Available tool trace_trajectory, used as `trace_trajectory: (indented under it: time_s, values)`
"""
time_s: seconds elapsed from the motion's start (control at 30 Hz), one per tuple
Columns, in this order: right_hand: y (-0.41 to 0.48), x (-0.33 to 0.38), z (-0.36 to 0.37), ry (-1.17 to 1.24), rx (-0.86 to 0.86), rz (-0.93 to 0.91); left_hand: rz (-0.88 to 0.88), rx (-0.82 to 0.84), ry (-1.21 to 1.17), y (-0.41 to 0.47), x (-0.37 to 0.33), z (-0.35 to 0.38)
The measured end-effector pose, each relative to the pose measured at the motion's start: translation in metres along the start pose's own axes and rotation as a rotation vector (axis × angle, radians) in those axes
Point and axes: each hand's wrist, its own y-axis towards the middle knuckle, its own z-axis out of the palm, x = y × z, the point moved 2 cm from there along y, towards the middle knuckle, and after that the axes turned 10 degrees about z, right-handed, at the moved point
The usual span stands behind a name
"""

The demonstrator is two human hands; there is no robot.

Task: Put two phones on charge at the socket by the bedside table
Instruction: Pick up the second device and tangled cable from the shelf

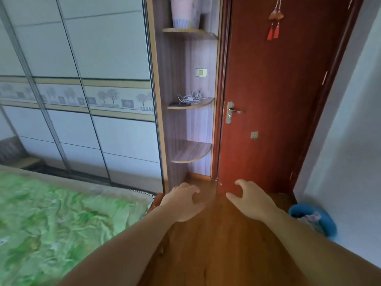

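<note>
Both my arms reach forward over the wooden floor. My left hand (183,200) is empty with fingers spread and curled. My right hand (250,200) is likewise empty, fingers apart. Ahead, on the middle corner shelf (203,104) beside the door, lie dark flat objects that look like phones (180,104) and a tangle of white charger cables (192,96). Both hands are well short of that shelf and lower in the view. A small wall plate (201,72) sits above the shelf. No bedside table shows.
A red-brown door (278,100) with a metal handle (232,111) stands shut ahead. Sliding wardrobe doors (82,100) fill the left. A bed with a green cover (51,223) lies at lower left. A blue bin (321,215) stands by the right wall.
</note>
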Motion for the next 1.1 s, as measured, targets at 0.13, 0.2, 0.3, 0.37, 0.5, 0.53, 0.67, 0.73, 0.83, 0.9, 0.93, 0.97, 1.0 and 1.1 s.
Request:
trace_trajectory:
  time_s: [0.13, 0.2, 0.3, 0.37, 0.5, 0.53, 0.67, 0.73, 0.83, 0.9, 0.93, 0.97, 1.0, 1.1]
  values:
    - [0.130, 0.013, -0.013, 0.041, 0.055, -0.081, -0.111, -0.011, 0.036, 0.102, 0.021, -0.023]
    - [0.190, 0.024, -0.026, 0.066, 0.062, -0.109, -0.167, -0.023, 0.048, 0.153, 0.031, -0.040]
    - [0.263, 0.038, -0.039, 0.065, 0.084, -0.156, -0.191, -0.044, 0.048, 0.221, 0.042, -0.061]
    - [0.309, 0.048, -0.045, 0.059, 0.083, -0.188, -0.193, -0.061, 0.027, 0.262, 0.049, -0.069]
    - [0.397, 0.073, -0.049, 0.042, 0.082, -0.241, -0.222, -0.084, -0.012, 0.343, 0.087, -0.070]
    - [0.420, 0.079, -0.046, 0.037, 0.084, -0.256, -0.232, -0.085, -0.022, 0.363, 0.100, -0.066]
    - [0.513, 0.108, -0.027, -0.012, 0.085, -0.294, -0.256, -0.086, -0.090, 0.452, 0.162, -0.058]
    - [0.563, 0.128, -0.017, -0.052, 0.061, -0.326, -0.247, -0.132, -0.080, 0.506, 0.199, -0.068]
    - [0.640, 0.164, -0.011, -0.120, 0.012, -0.363, -0.217, -0.205, -0.095, 0.592, 0.245, -0.099]
    - [0.684, 0.188, -0.013, -0.189, 0.004, -0.378, -0.220, -0.214, -0.116, 0.634, 0.267, -0.120]
    - [0.703, 0.199, -0.015, -0.205, -0.001, -0.379, -0.232, -0.212, -0.113, 0.650, 0.277, -0.130]
    - [0.722, 0.210, -0.017, -0.202, -0.008, -0.377, -0.242, -0.220, -0.096, 0.667, 0.288, -0.141]
    - [0.742, 0.221, -0.019, -0.195, -0.012, -0.377, -0.245, -0.230, -0.075, 0.684, 0.299, -0.151]
    - [0.795, 0.246, -0.024, -0.171, -0.039, -0.395, -0.196, -0.303, -0.048, 0.726, 0.322, -0.176]
